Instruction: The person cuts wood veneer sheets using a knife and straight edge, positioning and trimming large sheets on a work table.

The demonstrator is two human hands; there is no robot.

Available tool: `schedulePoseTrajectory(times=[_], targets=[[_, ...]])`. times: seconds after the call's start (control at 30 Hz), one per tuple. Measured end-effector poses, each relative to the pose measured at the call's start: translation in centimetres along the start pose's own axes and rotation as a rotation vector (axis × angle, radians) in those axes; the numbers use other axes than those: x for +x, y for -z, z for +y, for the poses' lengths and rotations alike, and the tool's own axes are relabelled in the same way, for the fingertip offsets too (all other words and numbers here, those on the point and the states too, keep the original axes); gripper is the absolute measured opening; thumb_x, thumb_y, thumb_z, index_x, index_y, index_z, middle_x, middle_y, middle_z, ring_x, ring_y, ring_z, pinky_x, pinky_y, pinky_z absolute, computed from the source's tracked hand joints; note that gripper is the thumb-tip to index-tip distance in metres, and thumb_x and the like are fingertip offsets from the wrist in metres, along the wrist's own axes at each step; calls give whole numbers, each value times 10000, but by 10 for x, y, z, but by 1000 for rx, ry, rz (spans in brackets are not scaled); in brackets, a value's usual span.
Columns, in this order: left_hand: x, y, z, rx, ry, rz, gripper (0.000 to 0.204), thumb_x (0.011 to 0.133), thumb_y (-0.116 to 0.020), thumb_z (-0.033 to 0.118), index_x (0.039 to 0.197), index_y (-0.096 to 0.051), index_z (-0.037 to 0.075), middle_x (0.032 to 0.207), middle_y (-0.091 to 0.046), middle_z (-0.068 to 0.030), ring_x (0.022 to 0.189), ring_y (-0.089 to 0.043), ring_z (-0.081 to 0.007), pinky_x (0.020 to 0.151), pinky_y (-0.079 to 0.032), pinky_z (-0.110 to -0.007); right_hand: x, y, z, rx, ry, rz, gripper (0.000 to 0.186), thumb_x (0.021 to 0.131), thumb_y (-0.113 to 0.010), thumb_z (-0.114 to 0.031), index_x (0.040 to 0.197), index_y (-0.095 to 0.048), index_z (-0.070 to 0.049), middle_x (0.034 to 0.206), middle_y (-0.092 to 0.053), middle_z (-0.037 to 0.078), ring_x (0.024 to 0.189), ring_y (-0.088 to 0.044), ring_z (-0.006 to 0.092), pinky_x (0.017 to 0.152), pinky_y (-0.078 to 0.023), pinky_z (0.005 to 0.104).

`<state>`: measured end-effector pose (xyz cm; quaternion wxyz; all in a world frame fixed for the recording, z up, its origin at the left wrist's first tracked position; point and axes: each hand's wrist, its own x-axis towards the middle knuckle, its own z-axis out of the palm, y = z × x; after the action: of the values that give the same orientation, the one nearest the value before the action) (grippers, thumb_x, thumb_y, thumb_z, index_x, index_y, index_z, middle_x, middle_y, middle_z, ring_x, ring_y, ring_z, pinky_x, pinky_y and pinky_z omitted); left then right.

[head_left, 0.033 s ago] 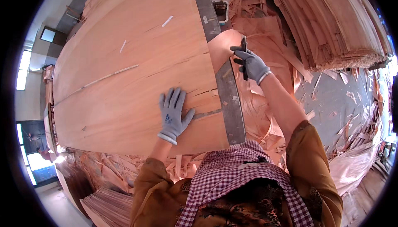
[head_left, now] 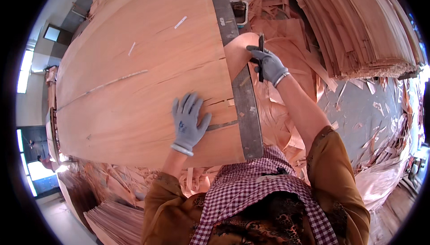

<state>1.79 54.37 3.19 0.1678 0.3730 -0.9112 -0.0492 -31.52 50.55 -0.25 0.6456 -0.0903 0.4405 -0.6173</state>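
Note:
A large sheet of pinkish wood veneer (head_left: 134, 97) covers the work surface, with splits and dark gaps near its right edge. My left hand (head_left: 187, 122), in a grey knit glove, lies flat on the sheet beside one gap, fingers stretched out. My right hand (head_left: 270, 66), also gloved, is closed around a slim black tool (head_left: 261, 57), held upright just off the sheet's right edge. Its blade or tip cannot be made out. Beside that hand a curved veneer piece (head_left: 242, 50) lies across the grey table edge (head_left: 249, 110).
A tall stack of veneer sheets (head_left: 358, 25) stands at the far right. Veneer scraps (head_left: 286, 97) lie heaped to the right of the table and on the grey floor (head_left: 349, 110). A small tray (head_left: 239, 14) with dark contents and a brush sits beyond my right hand.
My right hand and the black tool have shifted very slightly left. My left hand stays flat on the veneer, and the whole view has moved a little.

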Motion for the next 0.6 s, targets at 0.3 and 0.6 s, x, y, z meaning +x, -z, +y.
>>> schedulePoseTrajectory(times=[0.3, 0.6], targets=[[123, -35, 63, 233, 295, 73, 797, 714, -754, 343, 1374, -417, 50, 1467, -361, -192, 1322, -362, -398, 1064, -283, -525, 26, -15, -48, -225, 255, -133, 131, 839, -667, 20, 956, -696, -33, 776, -652, 9, 509, -482, 56, 445, -371, 209], [137, 39, 73, 108, 697, 154, 143, 830, -622, 177, 851, -656, 39, 796, -642, -106, 700, -620, -284, 639, -478, -398, 43, -1, -57, -299, 41, -234, 147, 851, -652, 32, 979, -671, -39, 818, -643, -3, 651, -541, 57, 550, -426, 198]])
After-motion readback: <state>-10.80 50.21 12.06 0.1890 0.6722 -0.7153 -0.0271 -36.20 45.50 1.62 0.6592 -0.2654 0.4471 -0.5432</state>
